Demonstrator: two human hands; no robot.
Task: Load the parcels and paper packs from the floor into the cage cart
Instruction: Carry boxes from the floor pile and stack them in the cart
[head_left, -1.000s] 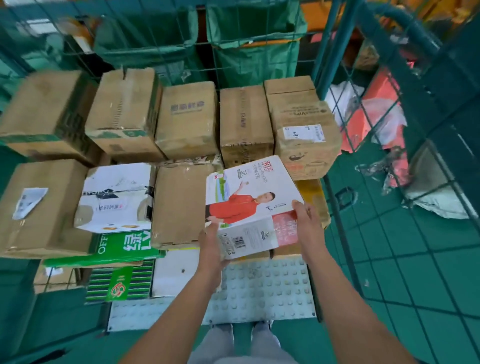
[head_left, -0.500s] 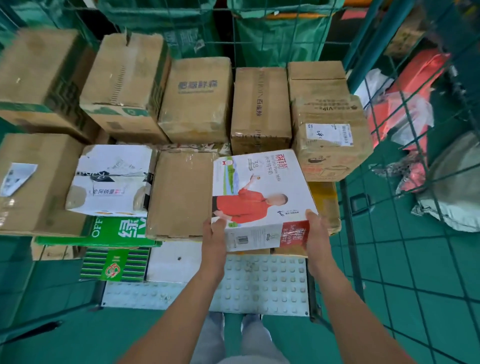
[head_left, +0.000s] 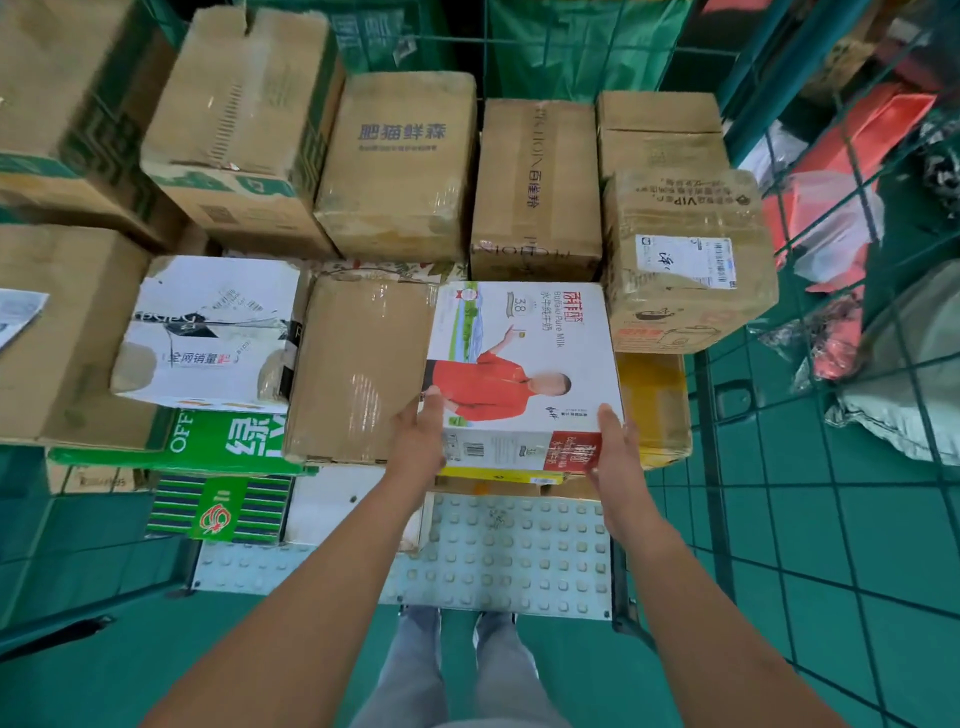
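My left hand (head_left: 420, 436) and right hand (head_left: 613, 447) are gripping the near corners of the white milk carton (head_left: 519, 364). It is lying in the cage cart (head_left: 719, 457), touching the taped brown box (head_left: 358, 369), atop a yellow parcel (head_left: 654, 405).

The milk box (head_left: 524, 358) lies on the front row of the stack in the cart (head_left: 706, 415), between a taped carton (head_left: 358, 369) on its left and a labelled carton (head_left: 685, 260) behind and to its right. The left hand (head_left: 418, 441) and right hand (head_left: 615, 447) are at its near corners. Behind stands a row of cartons (head_left: 400, 166). Bags (head_left: 852, 218) lie outside the mesh, right.
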